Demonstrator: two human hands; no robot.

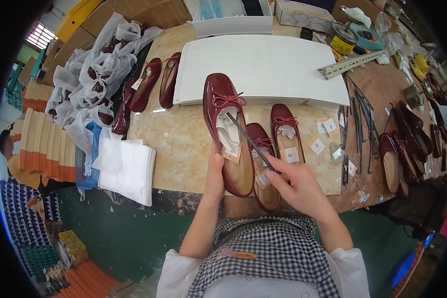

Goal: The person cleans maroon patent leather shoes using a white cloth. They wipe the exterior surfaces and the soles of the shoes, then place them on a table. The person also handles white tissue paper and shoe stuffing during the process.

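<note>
A dark red patent ballet flat (213,94) with a bow is raised over the table, toe pointing away from me. My left hand (214,171) grips it along its left side near the heel. White crumpled paper (227,130) and a small tag lie inside this shoe. My right hand (300,186) is closed around a thin dark rod (253,141), whose far tip reaches into the shoe by the paper. Two more red flats rest under and beside my right hand: one (259,136) partly covered by the hand, the other (283,116) holding paper and a tag.
A tall stack of white sheets (263,64) stands behind. At left are more red flats (146,84), plastic-wrapped shoes (92,74), white tissue (126,164) and a blue basket (87,169). Dark rods (365,114), a metal rail (352,64) and several shoes (392,159) lie at right.
</note>
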